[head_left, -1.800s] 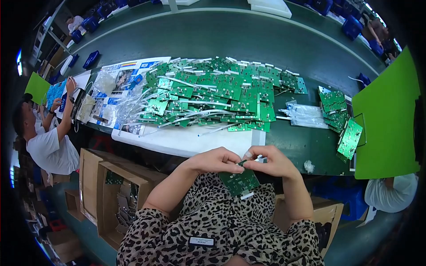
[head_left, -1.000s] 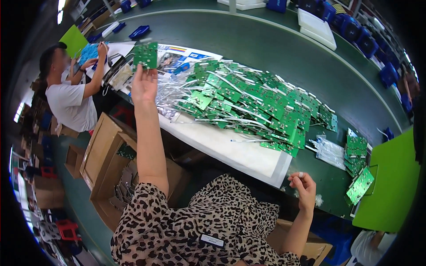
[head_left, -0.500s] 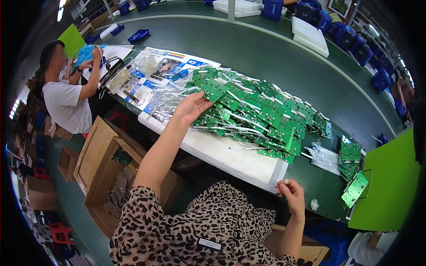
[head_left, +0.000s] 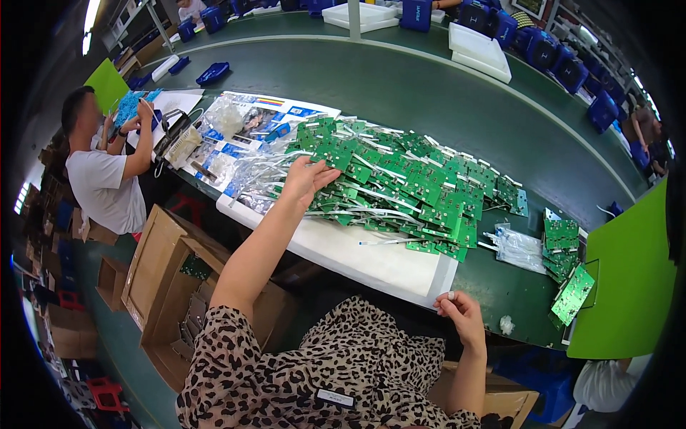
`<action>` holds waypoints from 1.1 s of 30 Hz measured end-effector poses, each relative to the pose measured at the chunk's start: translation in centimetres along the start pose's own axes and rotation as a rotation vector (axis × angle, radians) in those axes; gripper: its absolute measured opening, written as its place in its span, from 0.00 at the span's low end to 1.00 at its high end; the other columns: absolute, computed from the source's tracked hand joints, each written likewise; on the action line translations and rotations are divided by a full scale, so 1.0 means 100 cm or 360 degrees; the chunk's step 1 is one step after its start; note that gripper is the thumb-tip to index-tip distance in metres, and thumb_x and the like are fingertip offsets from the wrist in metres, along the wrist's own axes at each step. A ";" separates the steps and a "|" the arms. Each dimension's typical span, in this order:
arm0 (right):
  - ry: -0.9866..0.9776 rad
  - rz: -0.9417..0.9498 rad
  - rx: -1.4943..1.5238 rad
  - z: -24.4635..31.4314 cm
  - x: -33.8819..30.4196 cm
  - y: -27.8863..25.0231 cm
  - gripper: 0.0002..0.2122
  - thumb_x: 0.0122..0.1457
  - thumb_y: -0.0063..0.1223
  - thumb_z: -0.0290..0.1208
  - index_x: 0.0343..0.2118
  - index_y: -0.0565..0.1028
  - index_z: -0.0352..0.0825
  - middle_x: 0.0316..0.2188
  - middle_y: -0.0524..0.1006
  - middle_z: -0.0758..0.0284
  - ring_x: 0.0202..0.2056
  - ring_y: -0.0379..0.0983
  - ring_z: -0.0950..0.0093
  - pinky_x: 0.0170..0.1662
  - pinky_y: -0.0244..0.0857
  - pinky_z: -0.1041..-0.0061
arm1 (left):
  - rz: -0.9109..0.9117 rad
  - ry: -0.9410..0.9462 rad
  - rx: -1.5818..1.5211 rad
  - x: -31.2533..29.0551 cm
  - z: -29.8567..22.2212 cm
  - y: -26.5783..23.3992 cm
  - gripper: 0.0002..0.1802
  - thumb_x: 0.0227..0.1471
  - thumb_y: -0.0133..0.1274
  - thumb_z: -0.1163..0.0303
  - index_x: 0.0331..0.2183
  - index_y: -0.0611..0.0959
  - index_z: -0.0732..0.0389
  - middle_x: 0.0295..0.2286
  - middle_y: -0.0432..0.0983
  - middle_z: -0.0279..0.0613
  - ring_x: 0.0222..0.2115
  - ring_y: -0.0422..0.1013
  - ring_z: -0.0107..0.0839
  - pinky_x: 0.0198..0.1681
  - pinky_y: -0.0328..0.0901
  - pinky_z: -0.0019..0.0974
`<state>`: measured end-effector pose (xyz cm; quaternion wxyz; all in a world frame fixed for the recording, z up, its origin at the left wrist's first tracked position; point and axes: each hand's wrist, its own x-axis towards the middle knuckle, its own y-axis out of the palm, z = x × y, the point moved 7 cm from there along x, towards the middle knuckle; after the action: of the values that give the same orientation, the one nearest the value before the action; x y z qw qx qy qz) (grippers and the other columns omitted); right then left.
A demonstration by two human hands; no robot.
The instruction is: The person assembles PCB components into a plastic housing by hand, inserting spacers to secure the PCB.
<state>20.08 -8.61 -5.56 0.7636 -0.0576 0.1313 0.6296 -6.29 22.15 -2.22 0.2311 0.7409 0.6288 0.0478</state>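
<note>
A broad pile of green circuit boards (head_left: 421,182) with white ribbon cables lies on the bench. At its left end, my left hand (head_left: 306,180) reaches in with thumb and fingers closed on the near corner of a circuit board (head_left: 334,153). Below that hand, loose white cables run out over a white padded sheet (head_left: 371,259). My right hand (head_left: 463,314) is held by the sheet's right corner, fingers pinched together. Something small and white shows at its fingertips; what it is, I cannot make out.
Clear plastic bags (head_left: 518,248) and a smaller stack of boards (head_left: 561,239) stand at the right, beside a bright green panel (head_left: 622,264). A cardboard box (head_left: 171,286) sits below the bench on the left. Another person (head_left: 107,171) works at the far left.
The view has shifted slightly. My left hand stays at the pile's left end, and the board at its fingers now lies flatter and lower. My right hand remains pinched by the sheet's corner.
</note>
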 end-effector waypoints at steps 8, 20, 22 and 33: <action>0.0024 -0.0091 -0.0096 -0.008 -0.009 -0.013 0.07 0.54 0.49 0.28 0.29 0.73 0.30 0.23 0.73 0.71 0.25 0.67 0.84 0.30 0.61 0.86 | 0.0214 -0.0097 0.0481 0.006 0.012 0.023 0.13 0.50 0.49 0.68 0.32 0.70 0.70 0.26 0.74 0.54 0.25 0.74 0.36 0.27 0.71 0.29; -0.0423 -0.1062 -0.0006 0.023 -0.086 -0.164 0.06 0.53 0.48 0.27 0.33 0.72 0.32 0.26 0.74 0.70 0.24 0.67 0.84 0.28 0.62 0.85 | 0.0188 -0.0174 0.0964 0.037 0.014 -0.020 0.16 0.47 0.54 0.58 0.20 0.71 0.59 0.12 0.71 0.38 0.08 0.64 0.20 0.08 0.54 0.17; -0.0396 -0.1675 -0.0150 0.028 -0.126 -0.221 0.06 0.53 0.49 0.29 0.33 0.72 0.34 0.24 0.73 0.72 0.23 0.65 0.86 0.26 0.58 0.86 | 0.0083 -0.0196 0.0871 0.027 0.011 -0.020 0.18 0.47 0.53 0.56 0.21 0.71 0.60 0.13 0.71 0.39 0.08 0.65 0.21 0.08 0.56 0.17; 0.0051 -0.2024 -0.0230 -0.022 -0.165 -0.353 0.09 0.48 0.54 0.33 0.29 0.73 0.32 0.20 0.73 0.71 0.20 0.67 0.84 0.23 0.58 0.86 | 0.0250 -0.0149 0.0833 0.004 -0.001 -0.018 0.15 0.51 0.49 0.58 0.24 0.71 0.61 0.13 0.72 0.41 0.07 0.63 0.20 0.07 0.53 0.17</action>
<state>51.43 -31.82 -5.90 0.9801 -0.1850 0.0399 0.0600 -7.84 22.76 -2.93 0.0562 0.8232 0.5491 -0.1329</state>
